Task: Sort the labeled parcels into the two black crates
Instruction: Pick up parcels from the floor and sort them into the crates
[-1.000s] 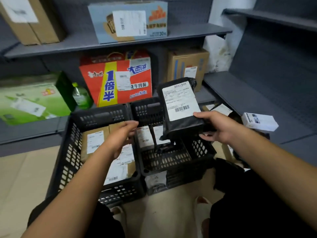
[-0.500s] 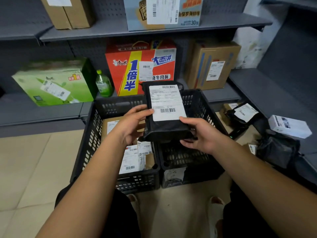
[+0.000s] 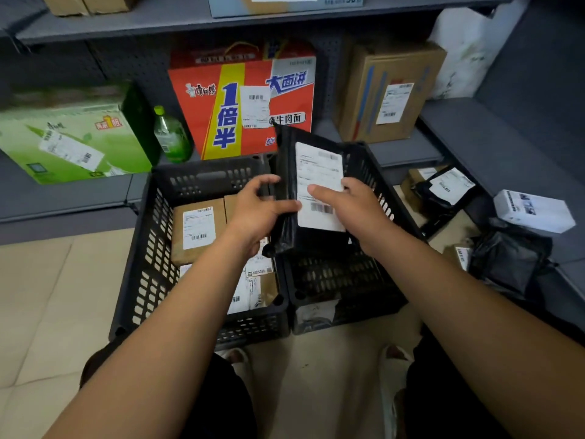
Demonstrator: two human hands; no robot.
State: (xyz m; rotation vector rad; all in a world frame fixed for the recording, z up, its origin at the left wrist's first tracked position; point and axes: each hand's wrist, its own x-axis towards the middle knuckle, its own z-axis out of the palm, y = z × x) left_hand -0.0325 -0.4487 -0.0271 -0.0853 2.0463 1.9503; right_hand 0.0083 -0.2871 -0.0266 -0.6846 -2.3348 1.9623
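Two black slotted crates stand side by side on the floor: the left crate point(image 3: 148, 248) holds brown labeled boxes point(image 3: 198, 229), the right crate point(image 3: 342, 280) is mostly hidden behind what I hold. Above the right crate I hold a black bag parcel point(image 3: 286, 172) with a white shipping label point(image 3: 319, 172), tilted upright. My left hand point(image 3: 256, 213) grips its left edge with the thumb on the label. My right hand point(image 3: 351, 210) holds the right side, with the thumb pressed on the label.
More labeled parcels lie on the floor at the right: a black bag point(image 3: 446, 191), a white box point(image 3: 535, 210), another black bag point(image 3: 506, 264). Grey shelves behind carry a red noodle carton point(image 3: 243, 103), a green carton point(image 3: 72, 137), a green bottle point(image 3: 171, 137) and a brown box point(image 3: 389, 90).
The black parcel moved from my right hand alone into both hands. It has come down and over toward the right crate, turning more edge-on. The camera view shifted lower.
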